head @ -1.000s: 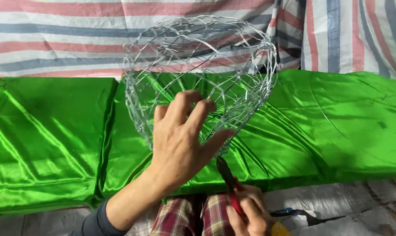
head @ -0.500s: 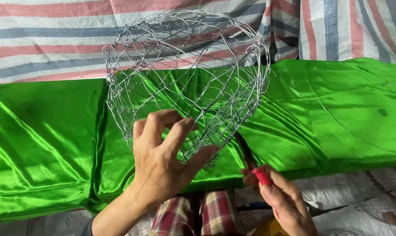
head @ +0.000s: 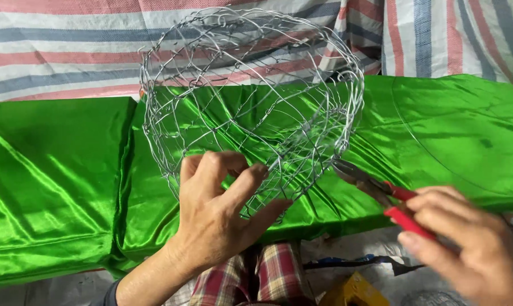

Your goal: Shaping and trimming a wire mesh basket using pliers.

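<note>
My left hand [head: 217,221] has its fingers closed on the lower edge of the wire mesh basket [head: 251,102], held up over the green satin cloth [head: 52,181], while my right hand [head: 471,243] grips red-handled pliers [head: 381,192] (nose at the mesh), so I'd keep the basket steady and nip one wire cleanly.

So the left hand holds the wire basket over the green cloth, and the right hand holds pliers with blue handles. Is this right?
Not quite: the handles are red, not blue, as the head view shows. The left hand does hold the wire basket over the green cloth, and the right hand holds the pliers, their tips at the basket's mesh.
</note>
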